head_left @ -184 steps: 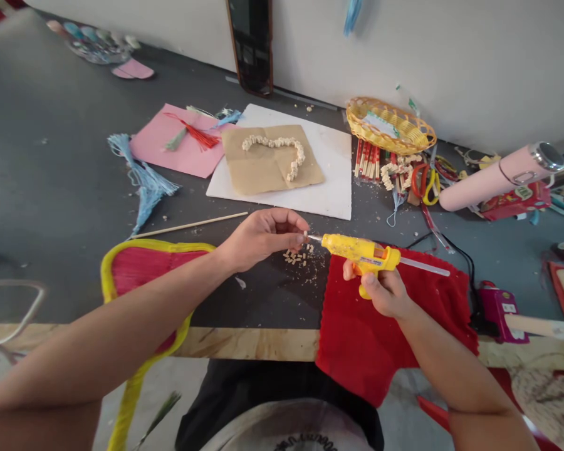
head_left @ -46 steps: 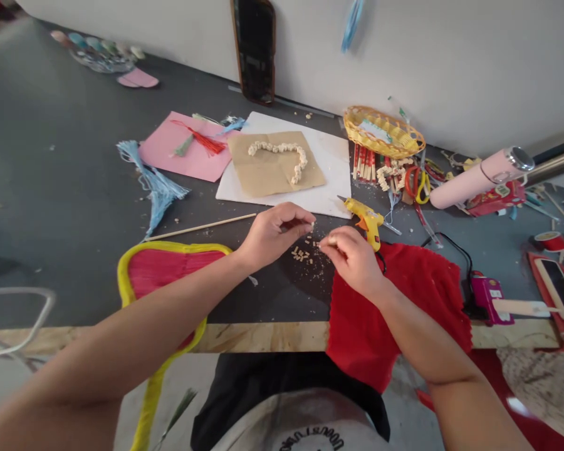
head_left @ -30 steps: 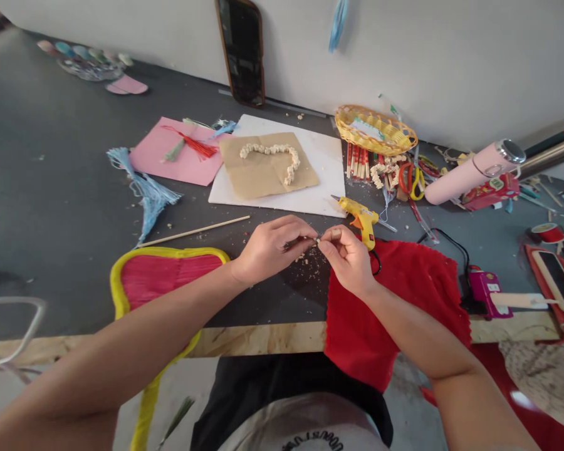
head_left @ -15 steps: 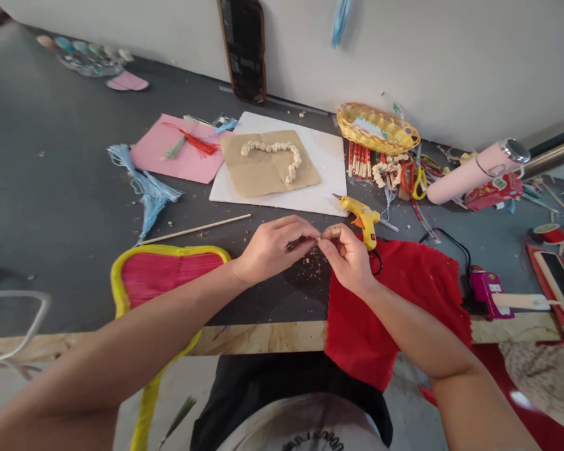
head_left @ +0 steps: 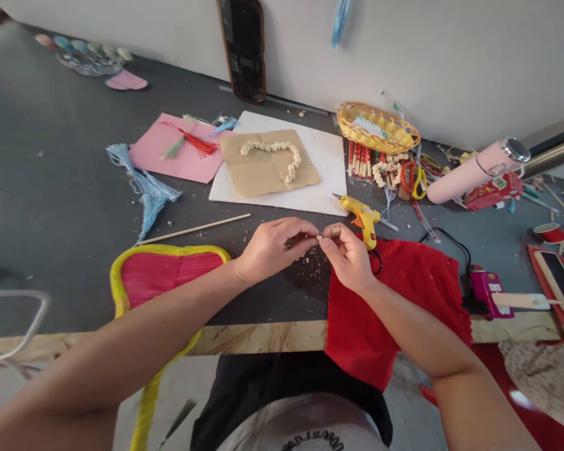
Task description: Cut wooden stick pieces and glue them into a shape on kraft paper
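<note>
My left hand [head_left: 270, 249] and my right hand [head_left: 348, 255] meet fingertip to fingertip over the dark table, both pinched on small pale wooden pieces [head_left: 318, 237] pressed together. More crumbs and small pieces [head_left: 314, 268] lie on the table just below them. The yellow glue gun [head_left: 361, 217] lies on the table just behind my right hand, untouched. Further back, a curved row of the same pale pieces [head_left: 276, 152] rests on brown paper [head_left: 258, 178] on a white board [head_left: 326, 188].
A red cloth [head_left: 404, 294] hangs over the table edge at right, a red fan with yellow rim [head_left: 164, 269] at left. A thin stick [head_left: 192, 229], blue tassel [head_left: 145, 188], pink paper [head_left: 169, 156], yellow basket [head_left: 378, 128], scissors [head_left: 416, 178] and pink roll [head_left: 474, 175] lie around.
Six seconds ago my right hand held the glue gun to the piece in my left hand. The gun now lies on the table and both hands pinch the pieces together; almost still over the last second.
</note>
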`<state>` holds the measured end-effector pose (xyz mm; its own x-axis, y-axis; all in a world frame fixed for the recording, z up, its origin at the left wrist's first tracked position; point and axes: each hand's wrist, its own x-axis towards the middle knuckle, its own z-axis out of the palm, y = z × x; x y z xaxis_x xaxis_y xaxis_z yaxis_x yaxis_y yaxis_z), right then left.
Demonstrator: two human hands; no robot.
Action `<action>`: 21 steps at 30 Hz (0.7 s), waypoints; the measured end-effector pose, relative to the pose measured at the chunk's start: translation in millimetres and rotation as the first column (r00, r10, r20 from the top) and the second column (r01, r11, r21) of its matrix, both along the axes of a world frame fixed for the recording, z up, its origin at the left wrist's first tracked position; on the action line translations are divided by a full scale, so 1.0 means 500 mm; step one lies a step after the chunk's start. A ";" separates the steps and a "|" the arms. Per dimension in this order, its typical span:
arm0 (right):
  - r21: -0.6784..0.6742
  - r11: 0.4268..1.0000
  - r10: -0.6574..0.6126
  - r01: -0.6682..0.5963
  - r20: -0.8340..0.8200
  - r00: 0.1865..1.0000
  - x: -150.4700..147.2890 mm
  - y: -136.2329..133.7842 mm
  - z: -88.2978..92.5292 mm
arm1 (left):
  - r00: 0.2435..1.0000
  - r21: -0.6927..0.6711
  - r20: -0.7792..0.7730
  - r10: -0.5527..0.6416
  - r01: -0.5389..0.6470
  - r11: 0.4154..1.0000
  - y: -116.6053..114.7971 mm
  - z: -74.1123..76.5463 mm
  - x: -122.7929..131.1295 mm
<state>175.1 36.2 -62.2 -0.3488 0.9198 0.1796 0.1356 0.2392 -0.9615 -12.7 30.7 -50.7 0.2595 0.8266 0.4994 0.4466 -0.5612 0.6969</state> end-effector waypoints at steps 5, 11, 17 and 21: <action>-0.024 1.000 0.014 -0.015 -0.021 1.000 0.001 0.000 0.003 | 1.000 0.015 -0.016 -0.002 0.002 1.000 0.001 -0.002 -0.002; -0.016 0.999 0.030 -0.031 -0.051 0.998 0.001 0.000 0.004 | 0.998 0.084 -0.067 0.011 -0.005 0.996 0.002 0.002 -0.002; 0.017 1.000 0.027 -0.027 -0.032 0.999 0.003 0.002 -0.002 | 0.996 0.155 -0.094 0.010 0.005 0.988 0.004 0.000 -0.001; 0.014 1.000 0.027 -0.027 -0.014 1.000 0.004 0.002 -0.002 | 0.995 0.170 -0.102 0.012 0.006 0.985 0.005 0.000 -0.001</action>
<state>176.9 37.3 -63.2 -0.3710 0.9073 0.1978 0.1149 0.2562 -0.9598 -13.0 33.4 -50.8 0.3138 0.7331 0.6034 0.5122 -0.6658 0.5425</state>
